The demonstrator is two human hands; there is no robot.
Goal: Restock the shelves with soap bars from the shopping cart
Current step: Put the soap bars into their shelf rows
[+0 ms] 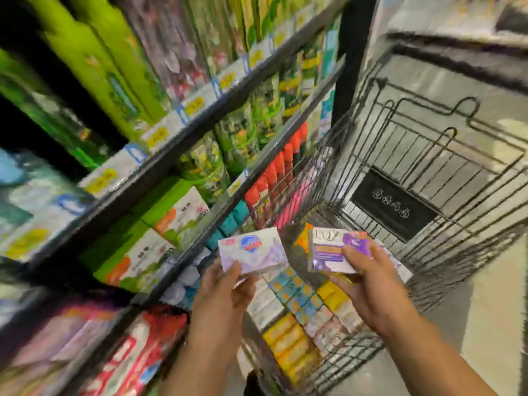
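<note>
Above the open basket of the shopping cart (428, 155), both hands were loaded, one soap box each. The left hand (225, 287) pinched a white-and-lilac soap box (253, 250) by its near edge, with the thumb on the top face and the other fingers curled beneath. The right hand (371, 284) gripped a purple soap box (333, 250) the same way at its near right corner. An orange edge and a pale edge showed behind the purple box, so it could not be told whether that hand held more than one. Each box lay with its long axis roughly crosswise to the forearm and the printed face up, and the two were near each other but not touching. The shelves (200, 130) stood to the left of both hands and ran away diagonally, with at least two dark shelf boards plainly in view. The left hand was the nearer one, just beside the lower board's front edge, while the right hand hung over the cart. The next placement would therefore probably be a short leftward reach with the white-and-lilac box first. Below the hands, the soap bars in the cart (297, 304) lay packed in about four rows by colour: white, teal-and-orange patterned, yellow and pale pink. Motion blur made the single bars uncountable.
</note>
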